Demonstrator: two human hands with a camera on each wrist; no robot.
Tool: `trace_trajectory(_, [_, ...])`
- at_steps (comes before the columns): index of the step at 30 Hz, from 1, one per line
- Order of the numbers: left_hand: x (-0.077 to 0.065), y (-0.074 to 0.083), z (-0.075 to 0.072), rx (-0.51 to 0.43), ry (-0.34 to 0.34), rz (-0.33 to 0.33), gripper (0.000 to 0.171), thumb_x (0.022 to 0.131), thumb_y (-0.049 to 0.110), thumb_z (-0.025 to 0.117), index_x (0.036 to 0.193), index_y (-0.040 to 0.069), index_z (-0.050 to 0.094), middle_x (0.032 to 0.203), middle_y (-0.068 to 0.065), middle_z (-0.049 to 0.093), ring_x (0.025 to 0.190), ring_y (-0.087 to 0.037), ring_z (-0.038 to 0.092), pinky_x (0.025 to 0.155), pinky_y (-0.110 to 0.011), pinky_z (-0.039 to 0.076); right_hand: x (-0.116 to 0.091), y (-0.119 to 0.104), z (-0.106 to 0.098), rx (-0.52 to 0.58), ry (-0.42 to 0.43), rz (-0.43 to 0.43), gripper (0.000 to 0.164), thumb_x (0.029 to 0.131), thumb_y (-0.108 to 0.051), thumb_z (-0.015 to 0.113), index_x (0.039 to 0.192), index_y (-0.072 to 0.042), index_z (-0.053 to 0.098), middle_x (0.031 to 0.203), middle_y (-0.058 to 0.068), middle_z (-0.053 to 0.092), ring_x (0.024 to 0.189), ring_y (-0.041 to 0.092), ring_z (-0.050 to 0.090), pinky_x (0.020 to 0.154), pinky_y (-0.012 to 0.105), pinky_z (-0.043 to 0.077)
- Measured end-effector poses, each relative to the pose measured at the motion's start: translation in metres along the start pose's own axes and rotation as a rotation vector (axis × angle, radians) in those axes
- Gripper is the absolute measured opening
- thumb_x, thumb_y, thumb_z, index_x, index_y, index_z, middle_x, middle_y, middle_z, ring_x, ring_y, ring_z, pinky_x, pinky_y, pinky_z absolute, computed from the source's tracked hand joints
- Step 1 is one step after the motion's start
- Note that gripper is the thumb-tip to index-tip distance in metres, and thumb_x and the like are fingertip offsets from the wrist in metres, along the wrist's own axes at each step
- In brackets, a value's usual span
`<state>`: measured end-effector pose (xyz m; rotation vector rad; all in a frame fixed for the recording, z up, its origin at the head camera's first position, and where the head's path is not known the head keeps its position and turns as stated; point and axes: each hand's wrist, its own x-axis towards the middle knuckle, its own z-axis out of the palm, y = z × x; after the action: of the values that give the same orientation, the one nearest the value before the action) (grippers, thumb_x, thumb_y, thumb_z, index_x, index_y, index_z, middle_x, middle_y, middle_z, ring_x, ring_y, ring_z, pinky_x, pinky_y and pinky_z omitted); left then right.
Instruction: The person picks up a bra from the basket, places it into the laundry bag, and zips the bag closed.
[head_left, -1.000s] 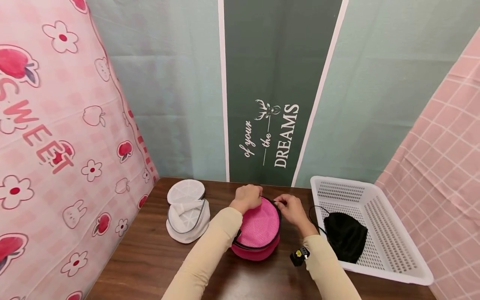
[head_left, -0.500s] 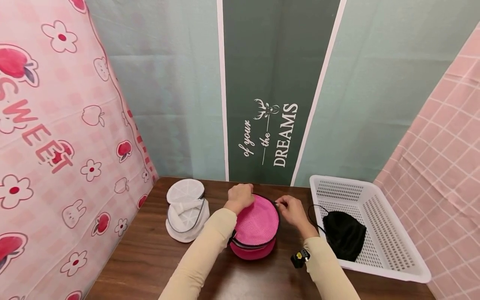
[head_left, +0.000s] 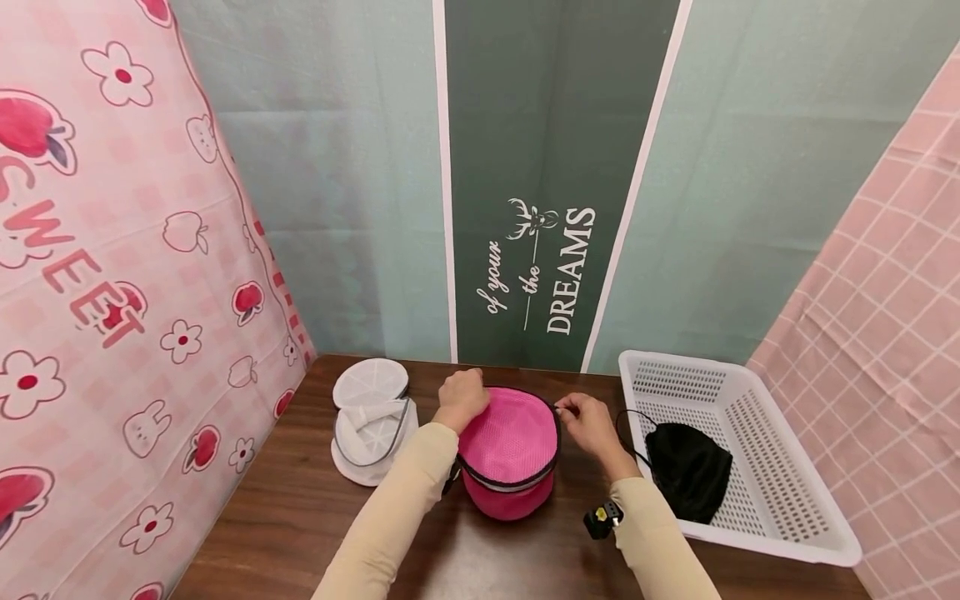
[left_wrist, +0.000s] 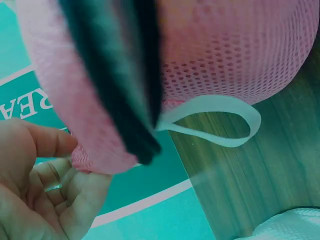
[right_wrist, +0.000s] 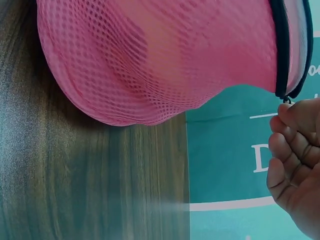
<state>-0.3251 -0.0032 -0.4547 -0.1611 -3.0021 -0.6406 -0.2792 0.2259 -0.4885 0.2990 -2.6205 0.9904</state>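
Note:
A round pink mesh laundry bag [head_left: 510, 437] with a black zip round its lid stands on the table between both hands. At the far left of its lid, my left hand [head_left: 461, 398] pinches the pink fabric; in the left wrist view, the thumb and fingers [left_wrist: 55, 142] grip a fold beyond the zip, near a pale strap loop [left_wrist: 225, 117]. On the other side my right hand [head_left: 588, 421] holds the zip's end. The right wrist view shows the thumb and a finger pinching the small dark zipper pull [right_wrist: 286, 100]. Something yellowish shows through the mesh.
A white mesh laundry bag [head_left: 375, 450] lies with its lid flipped back, left of the pink one. To the right, a white plastic basket [head_left: 795, 467] holds a black drawstring pouch [head_left: 690, 471]. Fabric curtains [head_left: 360, 208] bound the wooden table [head_left: 285, 517].
My left hand has moved left, drawing the lid's left side along, and the lid now looks wider. My right hand has shifted only slightly right, still at the zip.

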Motion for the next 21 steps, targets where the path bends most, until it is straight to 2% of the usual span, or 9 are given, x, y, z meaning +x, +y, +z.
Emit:
trace_trajectory(6, [-0.004, -0.006, 0.002, -0.045, 0.026, -0.092, 0.015, 0.082, 0.018, 0.059, 0.089, 0.006, 0.065, 0.073, -0.011, 0.059, 0.061, -0.027, 0.057, 0.048, -0.038, 0.046, -0.002, 0.006, -0.002, 0.001, 0.024, 0.012, 0.005, 0.082, -0.004, 0.068, 0.077, -0.003, 0.066, 0.069, -0.001, 0.06, 0.061, 0.015, 0.049, 0.057, 0.032, 0.042])
trace_trajectory(12, [-0.005, -0.01, 0.004, -0.07, 0.045, -0.087, 0.017, 0.082, 0.019, 0.059, 0.092, 0.006, 0.066, 0.076, -0.012, 0.061, 0.061, -0.026, 0.056, 0.049, -0.038, 0.046, -0.003, 0.01, 0.0, 0.021, 0.032, 0.011, 0.005, 0.081, -0.002, 0.068, 0.077, -0.005, 0.067, 0.069, -0.001, 0.061, 0.061, 0.014, 0.049, 0.056, 0.031, 0.042])
trace_trajectory(17, [-0.006, -0.009, 0.003, -0.066, 0.038, -0.078, 0.013, 0.082, 0.019, 0.058, 0.083, 0.008, 0.064, 0.071, -0.01, 0.059, 0.059, -0.026, 0.055, 0.048, -0.038, 0.045, -0.003, 0.011, 0.001, 0.018, 0.035, 0.011, 0.004, 0.08, -0.002, 0.069, 0.078, -0.005, 0.067, 0.07, -0.001, 0.061, 0.061, 0.015, 0.05, 0.058, 0.033, 0.043])
trace_trajectory(21, [-0.004, -0.008, 0.0, -0.013, 0.004, -0.075, 0.015, 0.082, 0.021, 0.057, 0.076, 0.01, 0.063, 0.068, -0.01, 0.058, 0.058, -0.024, 0.055, 0.047, -0.038, 0.044, -0.002, 0.011, 0.001, 0.008, 0.037, -0.012, 0.004, 0.08, -0.003, 0.069, 0.078, -0.004, 0.067, 0.071, 0.0, 0.061, 0.062, 0.015, 0.051, 0.059, 0.034, 0.043])
